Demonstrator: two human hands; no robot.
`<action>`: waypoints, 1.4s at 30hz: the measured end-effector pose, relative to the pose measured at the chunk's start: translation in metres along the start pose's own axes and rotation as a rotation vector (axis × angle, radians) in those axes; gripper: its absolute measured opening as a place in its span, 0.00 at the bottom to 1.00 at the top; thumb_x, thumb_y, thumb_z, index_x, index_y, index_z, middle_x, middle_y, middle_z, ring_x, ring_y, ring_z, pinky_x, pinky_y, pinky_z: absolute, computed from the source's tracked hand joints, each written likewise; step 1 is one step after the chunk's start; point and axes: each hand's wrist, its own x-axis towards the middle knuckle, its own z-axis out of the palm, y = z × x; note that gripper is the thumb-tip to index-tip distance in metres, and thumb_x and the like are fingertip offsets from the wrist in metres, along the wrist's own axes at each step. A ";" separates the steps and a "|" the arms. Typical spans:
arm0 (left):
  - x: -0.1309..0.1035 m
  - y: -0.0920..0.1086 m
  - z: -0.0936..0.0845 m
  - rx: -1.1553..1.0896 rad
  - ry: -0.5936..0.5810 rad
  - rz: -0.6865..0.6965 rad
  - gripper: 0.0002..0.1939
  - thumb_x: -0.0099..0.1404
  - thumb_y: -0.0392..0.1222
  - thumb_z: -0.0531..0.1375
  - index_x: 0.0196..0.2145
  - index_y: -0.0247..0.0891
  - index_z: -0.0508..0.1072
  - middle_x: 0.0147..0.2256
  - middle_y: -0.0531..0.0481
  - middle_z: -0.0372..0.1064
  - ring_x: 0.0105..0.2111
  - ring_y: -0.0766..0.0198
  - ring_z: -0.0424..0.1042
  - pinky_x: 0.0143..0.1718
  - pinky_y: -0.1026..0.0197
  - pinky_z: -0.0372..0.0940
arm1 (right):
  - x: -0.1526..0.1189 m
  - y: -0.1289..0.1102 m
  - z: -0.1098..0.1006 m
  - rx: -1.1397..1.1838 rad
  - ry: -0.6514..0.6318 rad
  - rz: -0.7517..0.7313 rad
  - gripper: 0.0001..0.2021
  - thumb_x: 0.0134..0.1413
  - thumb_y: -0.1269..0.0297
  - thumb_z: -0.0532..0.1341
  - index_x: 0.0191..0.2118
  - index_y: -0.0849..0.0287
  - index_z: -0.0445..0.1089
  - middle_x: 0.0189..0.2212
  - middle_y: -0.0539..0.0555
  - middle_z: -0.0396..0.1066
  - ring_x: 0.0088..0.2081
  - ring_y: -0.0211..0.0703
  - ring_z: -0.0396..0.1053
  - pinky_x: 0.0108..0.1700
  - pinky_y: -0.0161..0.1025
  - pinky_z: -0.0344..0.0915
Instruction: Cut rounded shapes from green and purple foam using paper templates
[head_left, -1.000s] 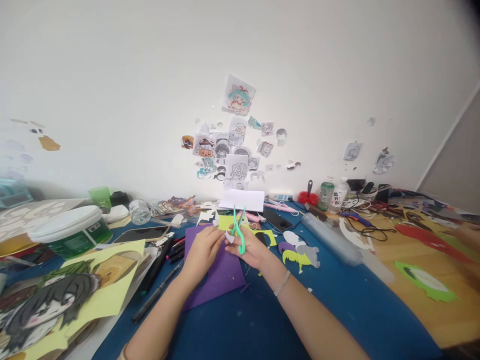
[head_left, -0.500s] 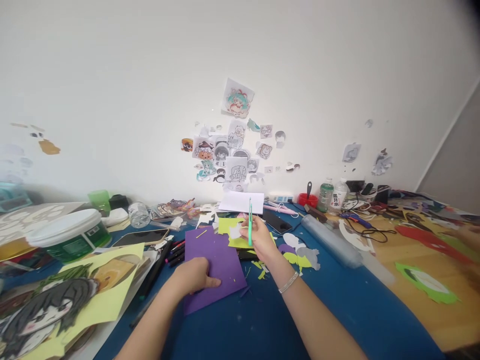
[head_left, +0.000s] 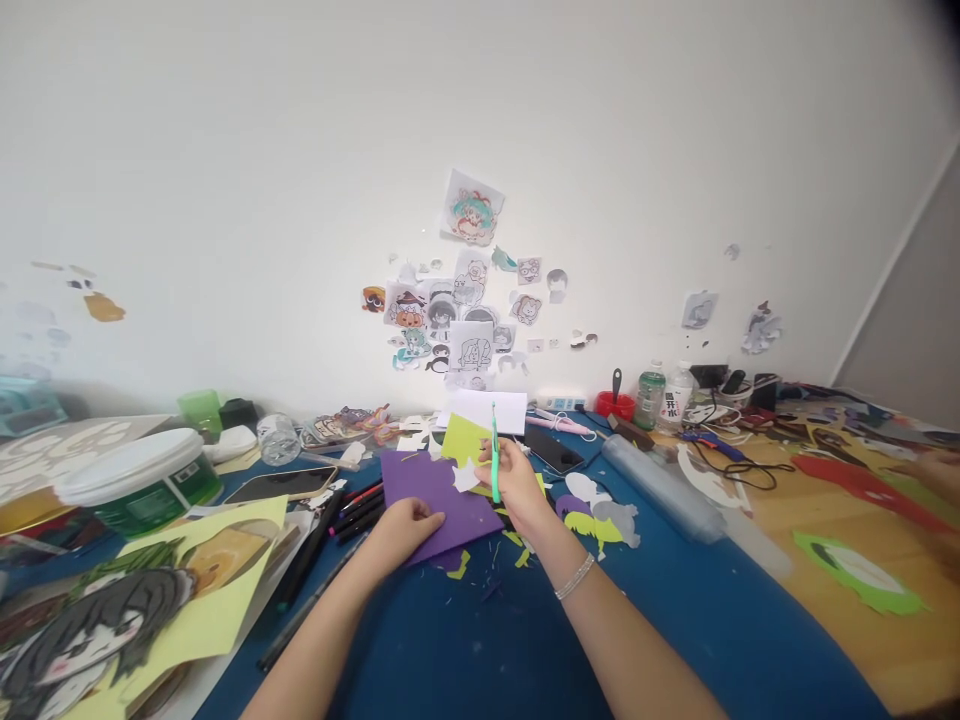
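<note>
My left hand (head_left: 409, 528) grips the near left edge of a purple sheet (head_left: 442, 500), its thumb on top and the other fingers mostly hidden. In my right hand (head_left: 517, 485) are scissors with mint-green handles (head_left: 495, 470), pointing up and away. A small white paper cutout (head_left: 466, 478) shows at the right fingertips, over the purple sheet; whether the fingers pinch it I cannot tell. Behind it a yellow-green sheet (head_left: 465, 438) overlaps the purple one. Yellow-green scraps (head_left: 459, 566) lie just in front of the purple sheet.
Several markers (head_left: 358, 518) and a phone (head_left: 281, 485) are to the left, near a white-lidded tub (head_left: 139, 470). Paper cutouts (head_left: 600, 515) and a clear plastic roll (head_left: 660, 490) lie to the right. Bottles (head_left: 651, 395) stand at the back. Another person's hand (head_left: 941, 470) shows at the far right.
My left hand has pushed the purple sheet away and slightly right, uncovering scraps at its near edge. The yellow-green sheet has turned and now overlaps it. The scissors remain in my right hand.
</note>
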 end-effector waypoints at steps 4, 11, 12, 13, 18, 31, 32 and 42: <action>0.004 -0.003 -0.006 -0.004 0.023 -0.026 0.08 0.49 0.41 0.54 0.27 0.35 0.66 0.20 0.52 0.67 0.23 0.61 0.68 0.23 0.65 0.57 | -0.001 -0.001 0.001 0.002 -0.002 0.005 0.22 0.26 0.70 0.67 0.35 0.59 0.63 0.30 0.48 0.62 0.30 0.36 0.63 0.30 0.35 0.64; -0.019 0.011 -0.037 0.139 0.225 0.031 0.05 0.55 0.38 0.50 0.31 0.38 0.63 0.28 0.48 0.70 0.30 0.58 0.68 0.28 0.62 0.55 | -0.004 -0.009 0.006 -0.026 0.032 -0.046 0.20 0.27 0.71 0.66 0.33 0.59 0.62 0.30 0.47 0.62 0.30 0.35 0.63 0.30 0.32 0.61; -0.022 0.014 -0.040 0.187 0.276 0.041 0.06 0.56 0.39 0.48 0.32 0.39 0.63 0.29 0.48 0.70 0.30 0.58 0.68 0.28 0.62 0.55 | -0.005 -0.010 0.006 -0.037 0.032 -0.051 0.20 0.27 0.71 0.66 0.33 0.59 0.62 0.30 0.48 0.62 0.31 0.35 0.63 0.30 0.32 0.61; -0.025 0.016 -0.041 0.235 0.324 0.050 0.08 0.58 0.39 0.47 0.34 0.39 0.63 0.30 0.47 0.70 0.31 0.57 0.68 0.28 0.62 0.55 | -0.006 -0.011 0.007 -0.045 0.029 -0.054 0.19 0.28 0.71 0.66 0.33 0.59 0.62 0.31 0.48 0.62 0.30 0.35 0.62 0.30 0.31 0.60; -0.023 0.016 -0.032 0.395 0.278 0.055 0.10 0.58 0.38 0.47 0.35 0.38 0.66 0.33 0.44 0.71 0.34 0.54 0.70 0.30 0.61 0.56 | -0.007 -0.011 0.006 -0.066 0.015 -0.042 0.20 0.28 0.71 0.65 0.35 0.59 0.61 0.30 0.47 0.62 0.29 0.35 0.62 0.28 0.32 0.59; -0.017 0.014 -0.029 0.160 0.359 0.071 0.05 0.58 0.42 0.47 0.30 0.41 0.59 0.30 0.48 0.70 0.30 0.57 0.70 0.29 0.62 0.58 | -0.007 -0.002 0.008 -0.131 -0.029 -0.042 0.20 0.31 0.69 0.64 0.37 0.57 0.61 0.31 0.48 0.62 0.30 0.36 0.63 0.29 0.33 0.60; -0.016 0.013 -0.028 0.104 0.379 0.074 0.05 0.58 0.43 0.47 0.30 0.41 0.59 0.30 0.48 0.70 0.30 0.58 0.70 0.29 0.62 0.58 | -0.008 0.000 0.009 -0.137 -0.040 -0.047 0.20 0.32 0.69 0.64 0.37 0.57 0.61 0.31 0.48 0.63 0.29 0.36 0.63 0.29 0.34 0.60; -0.008 0.011 -0.014 -0.217 0.332 0.241 0.08 0.58 0.48 0.49 0.30 0.42 0.58 0.22 0.55 0.69 0.24 0.60 0.68 0.27 0.62 0.59 | -0.010 0.018 0.021 -0.265 -0.020 -0.142 0.22 0.33 0.68 0.62 0.40 0.57 0.58 0.22 0.46 0.61 0.26 0.40 0.67 0.29 0.36 0.63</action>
